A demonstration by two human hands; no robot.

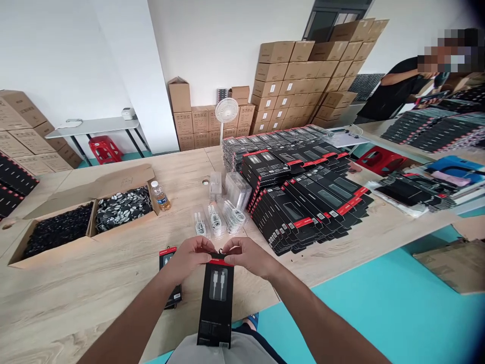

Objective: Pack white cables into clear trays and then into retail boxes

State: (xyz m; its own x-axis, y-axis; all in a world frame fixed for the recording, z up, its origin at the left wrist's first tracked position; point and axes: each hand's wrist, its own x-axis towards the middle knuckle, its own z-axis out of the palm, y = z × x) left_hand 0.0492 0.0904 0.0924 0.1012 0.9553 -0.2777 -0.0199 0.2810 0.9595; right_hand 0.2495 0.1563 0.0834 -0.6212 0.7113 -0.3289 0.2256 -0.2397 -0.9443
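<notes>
- The left hand (pixel 191 257) and right hand (pixel 248 255) both meet at the top of a tall black cardboard cable package with a red top band (pixel 217 303); the fingers (pixel 204 243) of each hand are curled, pinching the package's upper corners by a small black hang tab.
- That package hangs in the air in front of the person, its long axis running nearly straight toward the body, red end away and lower end over the table's near edge, above grey shorts (pixel 223 351).
- A second black package with a red top (pixel 170 275) lies flat on the table just left of it, partly under the left forearm.
- The pale wood-grain table (pixel 94 288) has a long bare stretch left of the hands; its near edge runs diagonally to the right above a teal floor (pixel 371 308).
- Just ahead of the hands sit clear plastic trays holding coiled white cables (pixel 215 220), with little open room between them.
- To the right rises a large stack of black packages (pixel 303 212), close to the right hand's side.
- Further left, two open brown cardboard boxes (pixel 89 217) hold dark and patterned cables, beside a clear water bottle (pixel 160 196).
- At the far right, a co-worker in a black shirt (pixel 394 91) stands at another table, well apart, with stacked brown cartons (pixel 291 76) behind.
</notes>
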